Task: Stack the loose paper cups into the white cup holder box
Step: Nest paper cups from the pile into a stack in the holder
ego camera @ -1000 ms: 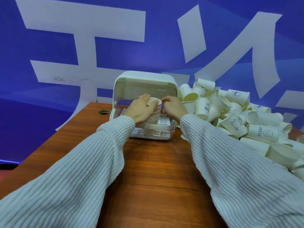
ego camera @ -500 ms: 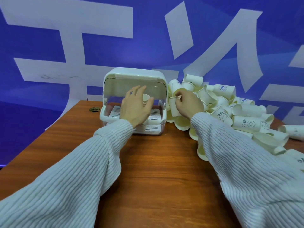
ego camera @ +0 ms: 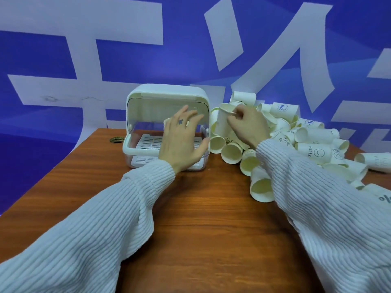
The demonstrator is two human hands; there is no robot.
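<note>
- The wooden table (ego camera: 190, 208) is reddish-brown with a dark, streaky grain running across it; its far left part has a round cable hole (ego camera: 116, 138) cut through it.
- Behind the table hangs a blue backdrop (ego camera: 179, 60) printed with large pale strokes; it fills the whole upper view and curves slightly through the wide lens.
- The white cup holder box (ego camera: 148, 94) stands at the far middle of the table, its domed lid raised and its front open, showing a slotted white tray (ego camera: 148, 142) inside.
- A small stack of cups (ego camera: 167, 123) stands in the box, mostly hidden behind the left hand, so its height cannot be told.
- The left hand (ego camera: 182, 142) hovers in front of the box opening with fingers spread and relaxed, grasping nothing; whether the fingertips touch the stack cannot be told.
- The right hand (ego camera: 247, 127) is just right of the box, over the heap, its thumb and fingers pinching the rim of one paper cup (ego camera: 221, 121), which is tilted with its mouth toward the upper right.
- The heap of loose paper cups (ego camera: 317, 144) covers the right side of the table, starting against the box's right wall and spreading to the right edge of view; most lie on their sides, some printed with "HELLO" and a smiley face.
- Both arms wear ribbed white sleeves (ego camera: 105, 229) reaching in from the bottom corners.
</note>
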